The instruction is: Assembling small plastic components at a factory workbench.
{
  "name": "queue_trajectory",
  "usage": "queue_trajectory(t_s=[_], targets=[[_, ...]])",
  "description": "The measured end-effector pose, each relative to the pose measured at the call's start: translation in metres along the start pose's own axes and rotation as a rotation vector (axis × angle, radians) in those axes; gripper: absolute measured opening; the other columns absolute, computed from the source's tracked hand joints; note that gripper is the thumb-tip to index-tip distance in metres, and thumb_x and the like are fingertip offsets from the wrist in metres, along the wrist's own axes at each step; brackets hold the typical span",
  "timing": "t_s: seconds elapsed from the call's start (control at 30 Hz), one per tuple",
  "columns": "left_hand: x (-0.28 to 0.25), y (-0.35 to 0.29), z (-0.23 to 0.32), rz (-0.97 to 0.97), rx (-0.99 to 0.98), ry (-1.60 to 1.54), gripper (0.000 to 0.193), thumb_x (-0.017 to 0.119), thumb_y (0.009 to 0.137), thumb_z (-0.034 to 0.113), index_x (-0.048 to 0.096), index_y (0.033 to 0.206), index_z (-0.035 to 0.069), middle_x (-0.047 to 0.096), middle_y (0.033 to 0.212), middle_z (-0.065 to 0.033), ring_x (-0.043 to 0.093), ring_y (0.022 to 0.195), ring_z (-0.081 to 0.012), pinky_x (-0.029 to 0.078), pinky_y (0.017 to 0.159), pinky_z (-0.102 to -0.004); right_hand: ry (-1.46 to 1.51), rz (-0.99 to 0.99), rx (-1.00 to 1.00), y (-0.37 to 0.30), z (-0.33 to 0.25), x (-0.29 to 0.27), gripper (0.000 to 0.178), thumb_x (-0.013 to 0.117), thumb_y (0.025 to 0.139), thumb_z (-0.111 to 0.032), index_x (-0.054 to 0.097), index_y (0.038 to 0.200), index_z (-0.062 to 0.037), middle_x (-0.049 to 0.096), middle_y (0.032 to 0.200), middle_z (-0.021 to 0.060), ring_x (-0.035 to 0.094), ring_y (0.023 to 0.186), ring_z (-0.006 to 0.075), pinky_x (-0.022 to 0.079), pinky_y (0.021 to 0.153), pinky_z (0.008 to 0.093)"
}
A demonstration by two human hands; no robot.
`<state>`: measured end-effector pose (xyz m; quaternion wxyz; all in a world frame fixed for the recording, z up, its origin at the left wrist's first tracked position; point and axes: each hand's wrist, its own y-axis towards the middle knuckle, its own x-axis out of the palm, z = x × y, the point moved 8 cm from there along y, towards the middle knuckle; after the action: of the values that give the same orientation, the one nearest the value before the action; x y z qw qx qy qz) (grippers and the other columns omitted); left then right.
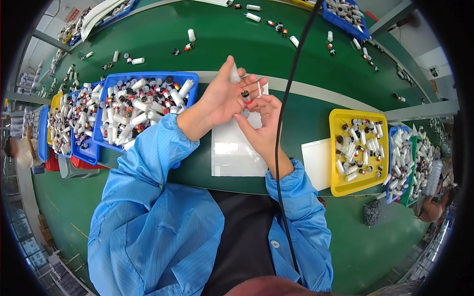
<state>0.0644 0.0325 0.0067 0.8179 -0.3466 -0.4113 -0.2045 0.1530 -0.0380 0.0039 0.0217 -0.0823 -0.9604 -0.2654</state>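
Note:
My left hand [220, 98] is palm up, with a translucent white bottle [234, 75] held against its thumb. Its fingers reach toward my right hand [263, 126], which is curled close in front of it. Between the two hands sits a small black-and-red cap piece [246, 96], at the fingertips of my right hand. A thin white stick [259, 89] shows by the fingers; which hand bears it I cannot tell. Below the hands a clear plastic sheet [237, 155] lies on the green table [192, 172].
At left stands a blue tray [194, 81] heaped with bottles and caps, with more trays beyond. At right, a yellow tray [337, 187] of similar parts overlaps a white sheet [314, 160]. A black cable [282, 123] hangs across the view. Loose bottles are scattered on the far green surface [222, 44].

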Motion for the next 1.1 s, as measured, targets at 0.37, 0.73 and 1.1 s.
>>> queue_trajectory(t_s=[0.37,0.73,1.1], targets=[[0.011,0.000,0.002,-0.213,0.157,0.626,0.047,0.054,0.097,0.006,0.046,0.143,0.002,0.062,0.130,-0.0143,0.057,0.122,-0.0208,0.046,0.105,-0.0375,0.235,0.256,0.204,0.008,0.005,-0.034,0.047,0.058,0.091,0.013,0.033,0.126,-0.0051,0.055,0.107,0.0112,0.065,0.088,0.0209,0.055,0.083,0.0316],[0.008,0.003,0.012,-0.132,0.207,0.596,0.041,0.063,0.096,0.003,0.052,0.135,-0.001,0.062,0.129,-0.0159,0.065,0.116,-0.0247,0.054,0.100,-0.0340,-0.010,0.204,0.021,0.004,0.003,-0.028,0.046,0.062,0.089,0.010,0.038,0.125,-0.0050,0.054,0.117,0.0104,0.056,0.117,0.0194,0.044,0.103,0.0333],[0.019,-0.001,0.011,-0.228,0.287,0.838,0.033,0.055,0.095,-0.004,0.055,0.128,-0.004,0.065,0.120,-0.0131,0.066,0.110,-0.0190,0.055,0.096,-0.0308,0.273,0.230,0.189,0.013,-0.004,-0.052,0.011,0.064,0.093,0.006,0.063,0.103,0.0037,0.063,0.104,0.0091,0.062,0.083,0.0123,0.053,0.077,0.0257]])
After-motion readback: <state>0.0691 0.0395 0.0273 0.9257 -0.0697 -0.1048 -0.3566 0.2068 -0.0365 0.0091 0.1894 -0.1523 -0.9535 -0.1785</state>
